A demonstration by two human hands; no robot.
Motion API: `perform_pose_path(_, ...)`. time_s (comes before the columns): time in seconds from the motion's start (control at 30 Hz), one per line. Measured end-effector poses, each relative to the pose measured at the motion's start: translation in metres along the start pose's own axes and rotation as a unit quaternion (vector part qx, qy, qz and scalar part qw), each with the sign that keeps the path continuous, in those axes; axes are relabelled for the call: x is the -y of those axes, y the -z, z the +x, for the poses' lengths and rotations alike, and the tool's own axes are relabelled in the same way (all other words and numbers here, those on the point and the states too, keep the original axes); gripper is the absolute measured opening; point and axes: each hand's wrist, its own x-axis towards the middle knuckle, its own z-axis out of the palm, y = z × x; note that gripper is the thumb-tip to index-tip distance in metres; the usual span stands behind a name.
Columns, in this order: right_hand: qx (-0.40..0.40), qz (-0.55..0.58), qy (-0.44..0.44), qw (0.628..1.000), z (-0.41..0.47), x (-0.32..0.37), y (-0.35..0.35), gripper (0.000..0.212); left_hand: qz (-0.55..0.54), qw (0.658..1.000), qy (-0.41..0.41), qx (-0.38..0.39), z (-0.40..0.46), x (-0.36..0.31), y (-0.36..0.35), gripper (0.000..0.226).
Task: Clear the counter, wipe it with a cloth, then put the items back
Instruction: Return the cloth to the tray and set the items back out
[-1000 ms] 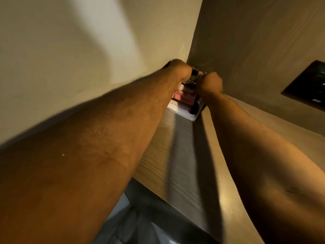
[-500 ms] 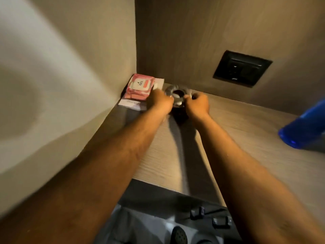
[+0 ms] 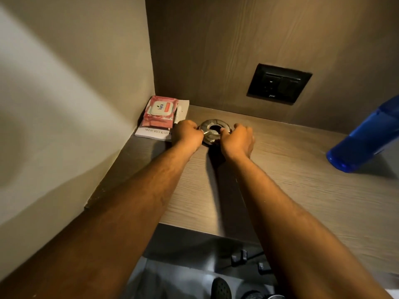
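A round metal ashtray (image 3: 212, 126) with a dark centre sits on the wooden counter (image 3: 291, 182) near the back wall. My left hand (image 3: 187, 134) grips its left rim and my right hand (image 3: 237, 141) grips its right rim. In the back left corner a pink wipes pack (image 3: 160, 112) lies on a white booklet (image 3: 155, 133), with a white pen-like stick (image 3: 178, 114) beside the pack. No cloth is in view.
A blue plastic bottle (image 3: 364, 137) leans in from the right edge above the counter. A black socket plate (image 3: 278, 84) is on the back wall. A pale wall closes the left side. Below the counter's front edge are dark objects.
The view swung right and steadied. My hands left the wipes pack and booklet in the corner and closed on the ashtray's rim, where they have stayed for half a second.
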Motion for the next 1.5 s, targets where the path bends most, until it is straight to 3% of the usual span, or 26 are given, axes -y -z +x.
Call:
perform_pose_path(0.1, -0.017, -0.015, 0.096, 0.995, -0.01, 0.028, -0.011, 0.028, 0.135, 0.985, -0.08, -0.068, 0.01, -0.006, 0.034, 0.021)
perform_pose_path(0.27, 0.102, -0.049, 0.192, 0.975, -0.027, 0.076, -0.044, 0.022, 0.268, 0.949, -0.101, -0.129, 0.037, -0.006, 0.085, 0.041)
perform_pose_path(0.37, 0.162, -0.059, 0.171, 0.97, -0.032, 0.084, -0.065, 0.021, 0.272, 0.953, -0.086, -0.1, 0.053, 0.0, 0.093, 0.05)
perform_pose_path(0.53, 0.154, -0.037, 0.106, 0.982, -0.027, 0.087, -0.076, 0.019, 0.26, 0.961, -0.053, -0.075, 0.069, 0.007, 0.079, 0.059)
perform_pose_path(0.77, 0.067, 0.042, 0.034, 0.996, -0.032, 0.063, -0.035, 0.026, 0.277, 0.954, -0.02, -0.111, 0.061, 0.003, 0.072, 0.068)
perform_pose_path(0.93, -0.016, 0.038, -0.033, 0.999, -0.037, -0.013, 0.042, 0.03, 0.23, 0.964, -0.008, -0.136, 0.045, -0.005, 0.071, 0.084)
perform_pose_path(1.1, -0.065, -0.006, -0.098, 0.993, -0.042, -0.094, 0.113, 0.018, 0.077, 0.988, -0.099, -0.086, 0.024, -0.036, 0.034, 0.101)
perform_pose_path(1.37, -0.118, -0.125, -0.147, 0.974, -0.048, -0.165, 0.173, 0.018, 0.09, 0.953, -0.265, 0.114, -0.051, -0.061, -0.057, 0.099)
perform_pose_path(1.5, -0.08, -0.161, -0.147, 0.973, -0.048, -0.188, 0.184, 0.02, 0.127, 0.928, -0.304, 0.173, -0.068, -0.056, -0.089, 0.097)
